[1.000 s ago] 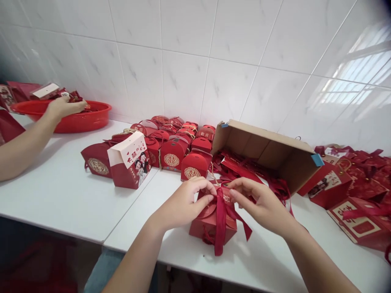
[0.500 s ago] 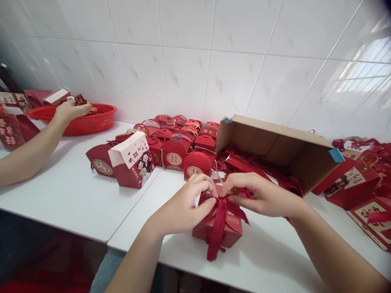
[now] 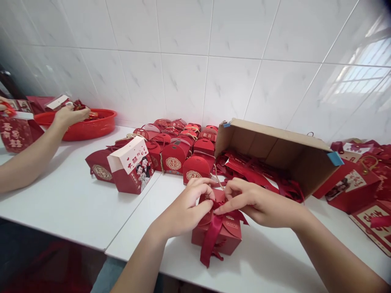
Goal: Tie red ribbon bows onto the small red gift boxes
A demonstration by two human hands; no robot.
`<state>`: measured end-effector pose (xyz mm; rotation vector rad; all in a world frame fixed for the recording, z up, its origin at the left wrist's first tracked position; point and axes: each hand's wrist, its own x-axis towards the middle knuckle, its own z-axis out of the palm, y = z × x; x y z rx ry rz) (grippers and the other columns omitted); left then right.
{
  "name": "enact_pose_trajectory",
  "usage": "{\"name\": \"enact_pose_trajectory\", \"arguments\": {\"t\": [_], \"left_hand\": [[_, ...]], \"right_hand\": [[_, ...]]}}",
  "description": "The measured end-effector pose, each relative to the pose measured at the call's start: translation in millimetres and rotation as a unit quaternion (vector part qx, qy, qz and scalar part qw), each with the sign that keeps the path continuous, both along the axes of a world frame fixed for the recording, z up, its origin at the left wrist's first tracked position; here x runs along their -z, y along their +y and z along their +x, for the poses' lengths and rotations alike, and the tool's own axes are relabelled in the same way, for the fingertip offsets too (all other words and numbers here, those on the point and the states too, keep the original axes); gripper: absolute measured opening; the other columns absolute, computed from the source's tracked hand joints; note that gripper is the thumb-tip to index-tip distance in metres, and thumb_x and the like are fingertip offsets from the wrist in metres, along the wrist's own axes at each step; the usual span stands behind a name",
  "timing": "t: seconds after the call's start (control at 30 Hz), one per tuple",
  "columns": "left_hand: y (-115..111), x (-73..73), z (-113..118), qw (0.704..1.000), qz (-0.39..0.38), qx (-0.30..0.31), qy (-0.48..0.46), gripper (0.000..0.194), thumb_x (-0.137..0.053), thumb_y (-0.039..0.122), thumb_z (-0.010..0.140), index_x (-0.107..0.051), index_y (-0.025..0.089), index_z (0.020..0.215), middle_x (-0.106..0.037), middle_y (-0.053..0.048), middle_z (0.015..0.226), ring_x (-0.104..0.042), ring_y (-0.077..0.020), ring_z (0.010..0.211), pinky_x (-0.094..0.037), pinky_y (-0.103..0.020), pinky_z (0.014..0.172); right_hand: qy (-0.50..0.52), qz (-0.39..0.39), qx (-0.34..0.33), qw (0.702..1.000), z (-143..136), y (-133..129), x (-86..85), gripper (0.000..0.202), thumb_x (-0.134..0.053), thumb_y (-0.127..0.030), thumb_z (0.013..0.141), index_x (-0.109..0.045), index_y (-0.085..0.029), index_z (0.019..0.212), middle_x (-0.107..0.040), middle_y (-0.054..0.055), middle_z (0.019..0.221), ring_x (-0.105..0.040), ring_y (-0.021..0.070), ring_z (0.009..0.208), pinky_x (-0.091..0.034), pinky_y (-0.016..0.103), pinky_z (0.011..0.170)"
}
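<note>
A red gift box [image 3: 230,234] stands on the white table in front of me, with a dark red ribbon [image 3: 210,240] across its top and one end hanging down the front. On the left of the box top, my left hand [image 3: 189,207] pinches the ribbon between thumb and fingers. My right hand [image 3: 256,201] comes in from the right, its index finger pressed on the ribbon near the knot and its other fingers curled on the ribbon. The knot itself is partly hidden by my fingers.
Behind are rows of small red boxes [image 3: 173,156] and an open cardboard box [image 3: 275,134] with red pieces inside. A printed box [image 3: 131,167] stands left. Another person's hand [image 3: 69,116] holds packets over a red basin [image 3: 104,124]. Red bags [image 3: 354,183] stand right.
My right index finger has extended onto the ribbon beside the knot. The hanging ribbon end has swung a little left. At the far left, another hand with something red has come into view.
</note>
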<state>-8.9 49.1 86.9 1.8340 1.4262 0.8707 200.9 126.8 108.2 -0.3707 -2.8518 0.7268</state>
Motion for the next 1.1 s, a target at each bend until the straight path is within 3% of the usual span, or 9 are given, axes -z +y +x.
{"name": "enact_pose_trajectory", "arguments": {"t": [0.23,0.57,0.77,0.9,1.1], "left_hand": [[5.0,0.4,-1.7,0.998,0.001,-0.049,-0.038,0.011,-0.045,0.021,0.082,-0.053,0.022,0.075,-0.053,-0.002,0.131,-0.042,-0.0230,0.128,-0.028,-0.042,0.110],[6.7,5.7,-4.8,0.996,-0.029,0.004,-0.083,0.020,-0.050,0.031,0.085,-0.059,0.022,0.070,-0.051,-0.003,0.135,-0.038,-0.0247,0.132,-0.029,-0.045,0.111],[4.2,-0.9,-6.7,0.998,0.007,0.060,-0.034,0.018,-0.060,0.037,0.083,-0.067,0.022,0.076,-0.052,-0.005,0.137,-0.036,-0.0241,0.135,-0.027,-0.042,0.111],[4.0,-0.4,-7.2,0.999,0.006,0.037,-0.038,0.024,-0.059,0.041,0.084,-0.063,0.021,0.071,-0.053,-0.005,0.134,-0.041,-0.0238,0.131,-0.028,-0.042,0.109],[4.7,1.2,-5.8,0.998,0.006,-0.002,-0.062,0.023,-0.057,0.034,0.084,-0.054,0.019,0.067,-0.056,-0.006,0.129,-0.047,-0.0248,0.124,-0.030,-0.043,0.107]], "right_hand": [[-0.018,0.026,-0.015,0.999,-0.4,2.5,-0.7,0.054,-0.040,0.000,0.087,-0.065,-0.036,0.118,-0.048,0.004,0.087,-0.043,0.0146,0.082,-0.041,0.027,0.074],[-0.006,0.000,-0.013,1.000,-0.6,1.3,2.0,0.051,-0.041,0.000,0.087,-0.069,-0.034,0.112,-0.045,0.004,0.086,-0.043,0.0138,0.080,-0.041,0.026,0.072],[-0.011,-0.022,0.001,1.000,-1.5,1.4,1.1,0.056,-0.041,0.005,0.082,-0.068,-0.034,0.113,-0.045,0.004,0.090,-0.044,0.0136,0.084,-0.041,0.027,0.075],[-0.014,-0.032,-0.006,0.999,-0.8,0.8,1.4,0.055,-0.041,0.004,0.084,-0.068,-0.033,0.114,-0.045,0.003,0.090,-0.044,0.0131,0.084,-0.041,0.026,0.076],[-0.042,-0.004,-0.011,0.999,1.3,0.8,0.2,0.056,-0.042,0.003,0.083,-0.066,-0.035,0.117,-0.046,0.003,0.087,-0.045,0.0140,0.082,-0.042,0.027,0.075]]}}
